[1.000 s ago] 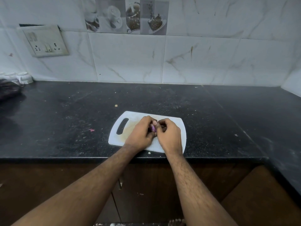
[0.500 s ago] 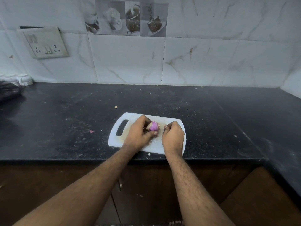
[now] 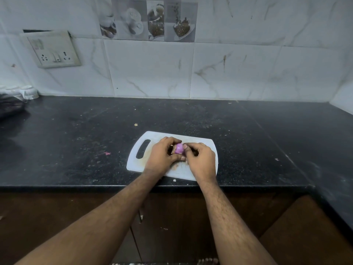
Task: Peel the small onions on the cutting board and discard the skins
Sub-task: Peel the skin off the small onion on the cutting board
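A small purple onion [image 3: 179,148], its shiny peeled side showing, is held just above the white cutting board [image 3: 202,144]. My left hand [image 3: 162,155] grips it from the left with curled fingers. My right hand [image 3: 200,159] meets it from the right, thumb and fingertips pinching at the onion's side where brownish skin clings. Other onions and loose skins are hidden under my hands, if any are there.
The board lies near the front edge of a black speckled counter [image 3: 76,146]. A pink scrap [image 3: 107,153] lies left of the board. A dark bag [image 3: 9,108] and small white cups [image 3: 28,91] sit far left. A socket plate [image 3: 53,51] hangs on the tiled wall.
My hands parted slightly half a second ago, baring the purple onion, and my right hand has now come back against it. The onion shows more peeled surface than a second ago.
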The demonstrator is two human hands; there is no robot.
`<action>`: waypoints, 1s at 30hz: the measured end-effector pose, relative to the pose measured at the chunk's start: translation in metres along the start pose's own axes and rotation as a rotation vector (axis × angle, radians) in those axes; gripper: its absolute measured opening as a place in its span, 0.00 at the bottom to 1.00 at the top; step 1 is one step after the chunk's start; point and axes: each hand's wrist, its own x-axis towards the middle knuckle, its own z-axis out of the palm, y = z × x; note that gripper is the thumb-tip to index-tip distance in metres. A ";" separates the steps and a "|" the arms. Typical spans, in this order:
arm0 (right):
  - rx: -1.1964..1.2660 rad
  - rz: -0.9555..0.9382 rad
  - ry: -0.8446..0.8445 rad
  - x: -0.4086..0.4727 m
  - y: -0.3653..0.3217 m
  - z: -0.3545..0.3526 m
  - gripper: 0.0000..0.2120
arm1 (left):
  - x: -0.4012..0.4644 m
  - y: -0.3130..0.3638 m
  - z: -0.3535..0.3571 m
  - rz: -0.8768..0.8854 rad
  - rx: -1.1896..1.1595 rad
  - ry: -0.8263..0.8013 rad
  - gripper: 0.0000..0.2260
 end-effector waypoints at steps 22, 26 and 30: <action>0.057 0.005 -0.023 0.000 0.005 0.001 0.06 | 0.002 -0.007 0.002 -0.036 -0.026 -0.011 0.21; 0.058 0.015 -0.041 0.000 0.005 0.001 0.08 | 0.002 -0.007 0.002 -0.038 -0.039 -0.011 0.20; 0.006 -0.001 -0.040 -0.001 0.005 0.003 0.09 | 0.001 -0.006 0.001 -0.044 -0.075 -0.012 0.20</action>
